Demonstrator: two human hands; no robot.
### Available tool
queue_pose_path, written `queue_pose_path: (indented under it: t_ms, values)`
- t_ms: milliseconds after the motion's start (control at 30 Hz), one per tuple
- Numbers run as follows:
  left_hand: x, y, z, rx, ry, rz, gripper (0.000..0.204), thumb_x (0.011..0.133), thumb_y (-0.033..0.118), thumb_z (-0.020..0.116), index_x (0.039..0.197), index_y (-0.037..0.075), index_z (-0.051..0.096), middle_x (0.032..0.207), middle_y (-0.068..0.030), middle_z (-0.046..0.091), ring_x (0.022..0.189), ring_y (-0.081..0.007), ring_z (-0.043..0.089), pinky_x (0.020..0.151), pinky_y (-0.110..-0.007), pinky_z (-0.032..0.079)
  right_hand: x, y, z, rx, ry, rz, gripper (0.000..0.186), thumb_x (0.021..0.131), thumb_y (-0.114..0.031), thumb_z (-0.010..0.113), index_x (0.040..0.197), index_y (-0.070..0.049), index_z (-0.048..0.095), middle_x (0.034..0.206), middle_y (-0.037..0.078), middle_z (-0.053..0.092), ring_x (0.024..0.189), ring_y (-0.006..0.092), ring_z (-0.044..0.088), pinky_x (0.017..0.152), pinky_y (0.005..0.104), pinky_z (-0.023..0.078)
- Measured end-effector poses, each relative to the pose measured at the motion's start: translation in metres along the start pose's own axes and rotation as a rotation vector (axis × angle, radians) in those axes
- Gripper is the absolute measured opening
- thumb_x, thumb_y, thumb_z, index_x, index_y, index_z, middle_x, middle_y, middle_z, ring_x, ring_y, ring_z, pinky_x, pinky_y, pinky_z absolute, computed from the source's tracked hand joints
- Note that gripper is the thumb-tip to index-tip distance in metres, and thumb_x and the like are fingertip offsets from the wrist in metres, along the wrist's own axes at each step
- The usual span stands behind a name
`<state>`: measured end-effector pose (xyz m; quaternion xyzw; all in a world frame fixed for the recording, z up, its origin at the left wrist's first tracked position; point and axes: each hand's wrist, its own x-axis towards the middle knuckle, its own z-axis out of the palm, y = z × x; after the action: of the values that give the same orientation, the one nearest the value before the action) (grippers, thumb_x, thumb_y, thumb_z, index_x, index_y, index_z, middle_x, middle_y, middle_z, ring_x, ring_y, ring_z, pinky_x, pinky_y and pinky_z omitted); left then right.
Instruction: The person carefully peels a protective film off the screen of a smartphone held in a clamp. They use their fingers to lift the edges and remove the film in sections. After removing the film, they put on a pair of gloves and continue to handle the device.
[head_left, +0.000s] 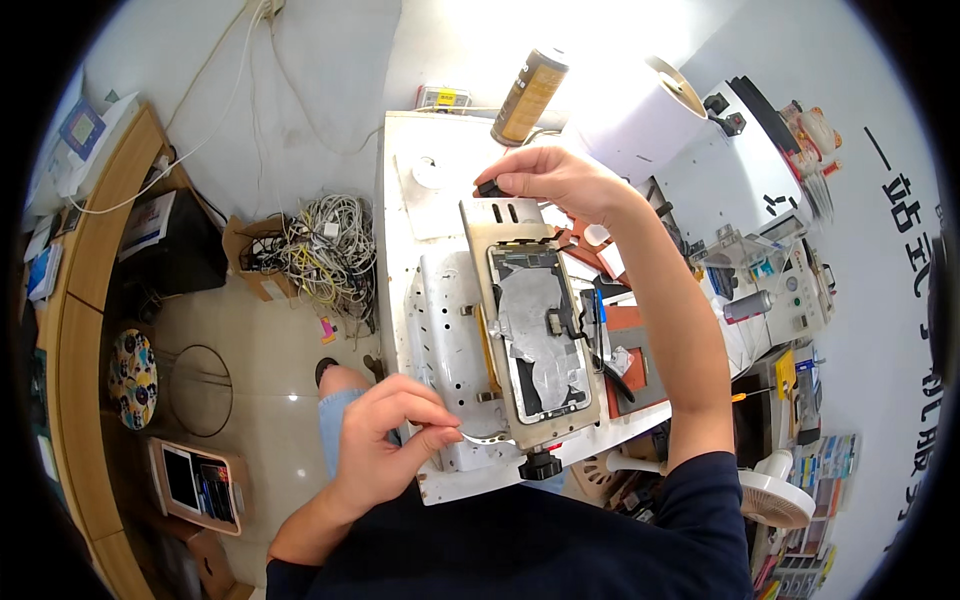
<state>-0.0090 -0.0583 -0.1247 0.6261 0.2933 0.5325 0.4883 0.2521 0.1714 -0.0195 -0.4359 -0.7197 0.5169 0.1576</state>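
A metal clamping fixture (480,225) lies on the white workbench in front of me. It holds an opened phone (545,330) with grey, crinkled film over its inside and a small dark connector with a cable on top. My right hand (560,180) reaches to the fixture's far end, thumb and fingers closed around a black knob (489,188). Another black knob (540,466) sticks out at the near end. My left hand (395,430) pinches the end of a thin pale strip (485,438) beside the fixture's near left corner; whether the strip is attached there I cannot tell.
Past the fixture stands a brown spray can (530,95), beside a large white cylinder (640,120). Pliers (612,378) and a reddish mat (628,345) lie to the right. Tangled cables (335,255) fill the floor at left. A white fan (775,495) sits lower right.
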Motion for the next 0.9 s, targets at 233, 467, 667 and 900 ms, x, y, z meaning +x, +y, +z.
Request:
queue_pose_path:
  t_ms: [233, 467, 667, 900]
  values:
    - [0.012, 0.003, -0.002, -0.096, 0.020, -0.119, 0.011, 0.083, 0.002, 0.083, 0.091, 0.003, 0.075, 0.092, -0.0039, 0.062, 0.079, -0.0102, 0.059, 0.068, -0.024, 0.047, -0.004, 0.010, 0.004, -0.032, 0.108, -0.001, 0.028, 0.104, -0.020, 0.062, 0.124, -0.003, 0.071, 0.111, 0.005, 0.075, 0.102, 0.0116, 0.066, 0.092, 0.0288, 0.053]
    - [0.020, -0.007, 0.002, -0.150, -0.019, -0.158, 0.012, 0.084, -0.001, 0.081, 0.093, 0.000, 0.075, 0.090, -0.0034, 0.062, 0.080, -0.0096, 0.056, 0.070, -0.023, 0.044, -0.089, -0.008, 0.013, -0.068, 0.638, -0.102, 0.029, 0.105, -0.017, 0.057, 0.123, 0.001, 0.071, 0.103, 0.007, 0.075, 0.085, 0.0103, 0.066, 0.076, 0.0258, 0.055]
    - [0.016, -0.014, 0.000, -0.125, 0.059, -0.147, 0.008, 0.090, 0.005, 0.077, 0.094, -0.002, 0.074, 0.092, -0.0049, 0.064, 0.081, -0.0102, 0.054, 0.071, -0.025, 0.044, -0.205, 0.043, 0.027, -0.061, 1.035, -0.128, 0.023, 0.104, -0.012, 0.057, 0.118, 0.001, 0.071, 0.081, 0.002, 0.067, 0.069, 0.0073, 0.058, 0.062, 0.0240, 0.047]
    - [-0.055, -0.110, -0.039, 0.094, 0.478, -0.386, 0.039, 0.103, 0.013, 0.057, 0.140, 0.001, 0.057, 0.109, -0.0143, 0.068, 0.095, -0.0191, 0.063, 0.086, -0.031, 0.049, -0.287, 0.135, 0.042, -0.589, 1.302, -0.042, 0.026, 0.097, -0.006, 0.061, 0.121, -0.003, 0.069, 0.108, 0.012, 0.068, 0.091, 0.0204, 0.066, 0.081, 0.0321, 0.053]
